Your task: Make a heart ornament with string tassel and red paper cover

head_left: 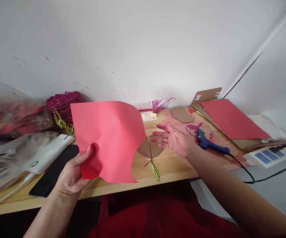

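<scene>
- So the star here is the red sheet point(107, 138), held up over the front part of the bench point(182, 170), left of the middle.
- Colour's a flat pinkish red, kinda coral where the light hits, with a much deeper red patch down at the lower left corner by the fingers.
- Not a full rectangle: the left edge runs pretty straight, the upper right rounds off, and the lower right has a scooped-in curve ending in a sharp little point.
- It's not lying flat either. Soft bulge near the middle, gentle ripples, bottom edge a bit wavy, thumb shadow on the left.
- Hands: the left hand point(72, 172) pinches the lower left corner, thumb on the front face. The right hand point(175, 140) is empty, palm up, fingers spread loosely, just right of the sheet.
- Below the right hand's fingers there's a brown rounded piece point(148, 150), partly hidden by the sheet, with a yellow-green yarn bundle point(156, 172) just in front.
- Blue glue gun point(214, 146) sits near the right wrist; another red sheet lies flat further right point(234, 120).
</scene>
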{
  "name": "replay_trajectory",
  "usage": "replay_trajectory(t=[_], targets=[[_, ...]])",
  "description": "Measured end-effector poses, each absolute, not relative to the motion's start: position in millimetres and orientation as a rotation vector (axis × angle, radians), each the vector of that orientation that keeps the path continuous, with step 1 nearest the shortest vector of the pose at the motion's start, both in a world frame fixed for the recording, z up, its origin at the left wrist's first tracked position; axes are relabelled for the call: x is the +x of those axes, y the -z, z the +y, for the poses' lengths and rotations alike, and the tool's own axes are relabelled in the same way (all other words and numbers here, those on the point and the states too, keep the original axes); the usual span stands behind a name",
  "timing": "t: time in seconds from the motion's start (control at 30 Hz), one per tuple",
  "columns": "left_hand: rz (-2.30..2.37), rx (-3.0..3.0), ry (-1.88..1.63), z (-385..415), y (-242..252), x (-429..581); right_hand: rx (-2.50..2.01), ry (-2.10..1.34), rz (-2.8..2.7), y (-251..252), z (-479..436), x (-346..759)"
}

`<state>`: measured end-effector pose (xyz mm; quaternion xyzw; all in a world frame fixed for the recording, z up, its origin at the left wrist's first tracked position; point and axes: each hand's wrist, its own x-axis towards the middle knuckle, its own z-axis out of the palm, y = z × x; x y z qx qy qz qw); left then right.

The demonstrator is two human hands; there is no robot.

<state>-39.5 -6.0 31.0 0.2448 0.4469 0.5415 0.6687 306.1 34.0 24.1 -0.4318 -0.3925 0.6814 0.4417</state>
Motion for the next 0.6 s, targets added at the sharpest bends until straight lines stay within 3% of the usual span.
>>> replay_trajectory(t=[0.23,0.43,0.6], targets=[[1.068,0.415,-1.326,-16,-43,-35,-1.075,-1.598,-1.062,-28,34,302],[1.087,0.724,-1.316,-14,-62,-40,-0.984,-1.598,-1.111,-34,36,310],[1.130,1.178,-1.363,-8,-100,-36,-0.970,-1.799,-1.063,-39,42,322]])
